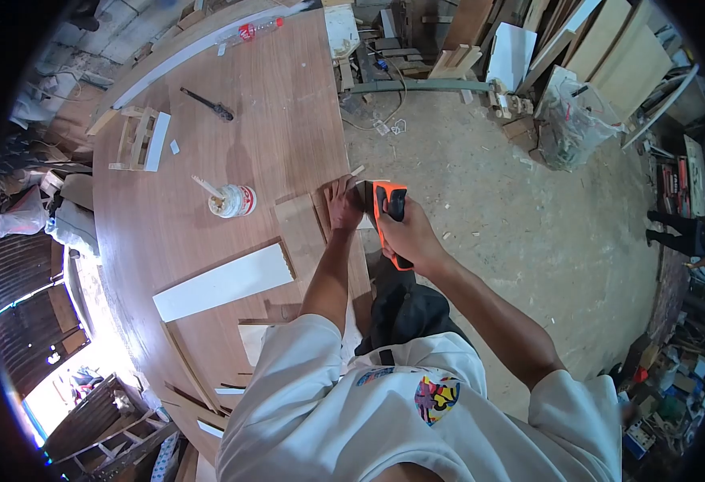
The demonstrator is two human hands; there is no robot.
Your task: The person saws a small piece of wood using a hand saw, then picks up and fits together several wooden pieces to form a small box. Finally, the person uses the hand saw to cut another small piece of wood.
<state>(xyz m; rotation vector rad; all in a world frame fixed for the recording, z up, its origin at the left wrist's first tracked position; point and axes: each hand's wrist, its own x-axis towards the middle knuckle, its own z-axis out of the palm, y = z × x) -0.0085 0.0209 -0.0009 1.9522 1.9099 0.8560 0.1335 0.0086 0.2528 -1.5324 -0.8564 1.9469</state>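
My right hand (413, 238) is wrapped around the orange and black handle of a handsaw (379, 210) just off the table's edge. The blade is mostly hidden and points away from me, close beside my left hand (342, 207). That hand bears down on a piece of wood at the table edge, its fingers bent over it; most of the piece is covered. A thin wooden end (358, 170) shows past the fingertips. A flat light-brown board (299, 227) lies left of my wrist. Farther left, a white-faced board (224, 283) rests on the tabletop.
On the wooden table (288, 120) stand a white tub (232, 202) with a stick in it and a small wooden frame (137, 143). A dark slim tool (208, 104) and a plastic bottle (250, 32) lie beyond. A bag (573, 124) and boards stand across the floor; a person is far right.
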